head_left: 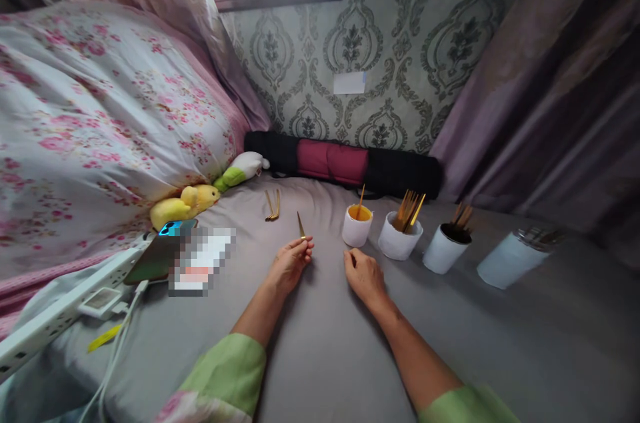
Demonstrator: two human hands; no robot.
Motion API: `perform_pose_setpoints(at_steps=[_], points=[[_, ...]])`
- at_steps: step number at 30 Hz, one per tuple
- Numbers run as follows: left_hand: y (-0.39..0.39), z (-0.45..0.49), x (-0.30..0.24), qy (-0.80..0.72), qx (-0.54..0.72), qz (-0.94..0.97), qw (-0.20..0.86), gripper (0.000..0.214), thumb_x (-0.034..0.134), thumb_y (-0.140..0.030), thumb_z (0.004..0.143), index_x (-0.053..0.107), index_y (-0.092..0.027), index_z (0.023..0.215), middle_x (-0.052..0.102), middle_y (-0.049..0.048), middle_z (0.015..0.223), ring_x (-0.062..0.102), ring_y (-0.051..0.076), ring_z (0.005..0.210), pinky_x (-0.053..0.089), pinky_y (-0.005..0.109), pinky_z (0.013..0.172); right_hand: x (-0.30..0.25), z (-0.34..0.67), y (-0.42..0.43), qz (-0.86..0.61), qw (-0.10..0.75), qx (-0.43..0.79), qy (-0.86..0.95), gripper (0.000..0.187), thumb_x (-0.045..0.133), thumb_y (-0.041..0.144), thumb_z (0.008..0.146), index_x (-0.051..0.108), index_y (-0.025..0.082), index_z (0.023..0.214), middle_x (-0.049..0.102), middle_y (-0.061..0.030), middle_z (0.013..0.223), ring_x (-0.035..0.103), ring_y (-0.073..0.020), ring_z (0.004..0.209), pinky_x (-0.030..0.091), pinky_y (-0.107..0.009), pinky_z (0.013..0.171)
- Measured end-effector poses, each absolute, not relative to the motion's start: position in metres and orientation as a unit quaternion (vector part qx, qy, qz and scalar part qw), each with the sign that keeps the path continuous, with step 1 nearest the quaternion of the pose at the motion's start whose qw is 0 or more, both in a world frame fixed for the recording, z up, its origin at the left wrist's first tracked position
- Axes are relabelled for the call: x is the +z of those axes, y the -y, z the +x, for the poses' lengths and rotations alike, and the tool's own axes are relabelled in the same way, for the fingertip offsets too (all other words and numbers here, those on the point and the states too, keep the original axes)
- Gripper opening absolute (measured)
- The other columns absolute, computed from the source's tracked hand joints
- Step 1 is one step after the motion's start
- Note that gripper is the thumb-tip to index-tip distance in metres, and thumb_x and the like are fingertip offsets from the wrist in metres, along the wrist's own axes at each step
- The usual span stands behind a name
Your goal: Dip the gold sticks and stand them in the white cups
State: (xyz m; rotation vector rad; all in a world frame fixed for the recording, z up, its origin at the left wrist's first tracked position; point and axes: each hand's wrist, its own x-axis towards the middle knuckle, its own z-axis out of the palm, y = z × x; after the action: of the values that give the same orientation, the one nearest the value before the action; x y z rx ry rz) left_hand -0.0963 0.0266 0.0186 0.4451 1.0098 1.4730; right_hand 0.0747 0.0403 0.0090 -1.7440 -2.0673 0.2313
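Observation:
Held between the thumb and fingers of my left hand (291, 264) is a slim, gold-coloured pointed piece (301, 224), its tip directed away from me; its exact kind is unclear. My right hand (365, 276) rests on the grey sheet in a loose fist, with nothing visible in it. Just beyond that hand stands a white cup (357, 229) with a yellow inside and one thin stick in it. Beside it, a wider white cup (399, 241) holds several gold and brown sticks. A few thin gold-coloured pieces (273, 205) lie beyond my left hand.
Farther right are a white cup (445, 253) with brown sticks and a tilted white container (510, 261) with metallic pieces. At left lie a phone (163, 256), a power strip (75, 303) and plush toys (185, 206). A black-and-red roll (333, 161) lies along the wall.

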Motion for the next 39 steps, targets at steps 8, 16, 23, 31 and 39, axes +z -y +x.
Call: perform_pose_setpoints(at_steps=[8, 16, 23, 31, 39], points=[[0.003, -0.074, 0.020, -0.425, 0.614, 0.252, 0.615, 0.025, 0.063, -0.019, 0.068, 0.060, -0.010, 0.090, 0.058, 0.0037, 0.069, 0.050, 0.005, 0.052, 0.038, 0.016, 0.046, 0.006, 0.077, -0.045, -0.621, 0.240, 0.129, 0.735, 0.036, 0.033, 0.039, 0.085, 0.062, 0.020, 0.077, 0.066, -0.0065, 0.075, 0.058, -0.0147, 0.069, 0.029, -0.022, 0.055], [0.018, -0.063, 0.015, -0.462, 0.583, 0.348, 0.570, 0.041, 0.061, -0.037, 0.067, 0.058, -0.013, 0.100, 0.058, 0.0025, 0.071, 0.048, 0.006, 0.053, 0.036, 0.017, 0.046, 0.008, 0.083, -0.054, -0.557, 0.319, 0.246, 0.727, 0.036, 0.036, 0.039, 0.082, 0.064, 0.017, 0.073, 0.064, -0.0045, 0.062, 0.056, -0.0134, 0.058, 0.035, -0.021, 0.054], [0.024, -0.055, 0.015, -0.490, 0.560, 0.422, 0.517, 0.044, 0.055, -0.041, 0.070, 0.057, -0.012, 0.104, 0.056, 0.0028, 0.071, 0.047, 0.006, 0.052, 0.034, 0.018, 0.045, 0.019, 0.080, -0.053, -0.475, 0.388, 0.376, 0.695, 0.036, 0.040, 0.041, 0.079, 0.062, 0.012, 0.076, 0.057, -0.0018, 0.055, 0.046, -0.0083, 0.043, 0.036, -0.019, 0.045], [0.030, -0.051, 0.014, -0.509, 0.535, 0.512, 0.439, 0.038, 0.048, -0.038, 0.076, 0.059, -0.014, 0.103, 0.055, 0.0027, 0.072, 0.047, 0.008, 0.058, 0.037, 0.019, 0.050, 0.048, 0.080, -0.043, -0.421, 0.409, 0.504, 0.634, 0.033, 0.044, 0.044, 0.077, 0.057, 0.013, 0.076, 0.049, 0.0023, 0.055, 0.036, -0.0041, 0.038, 0.028, -0.017, 0.037], [0.036, -0.045, 0.016, -0.510, 0.506, 0.587, 0.374, 0.035, 0.043, -0.033, 0.080, 0.058, -0.017, 0.107, 0.055, 0.0035, 0.075, 0.049, 0.011, 0.066, 0.040, 0.022, 0.061, 0.059, 0.082, -0.040, -0.404, 0.414, 0.541, 0.611, 0.034, 0.045, 0.045, 0.076, 0.056, 0.013, 0.076, 0.046, 0.0039, 0.053, 0.034, -0.0035, 0.037, 0.025, -0.018, 0.036]])
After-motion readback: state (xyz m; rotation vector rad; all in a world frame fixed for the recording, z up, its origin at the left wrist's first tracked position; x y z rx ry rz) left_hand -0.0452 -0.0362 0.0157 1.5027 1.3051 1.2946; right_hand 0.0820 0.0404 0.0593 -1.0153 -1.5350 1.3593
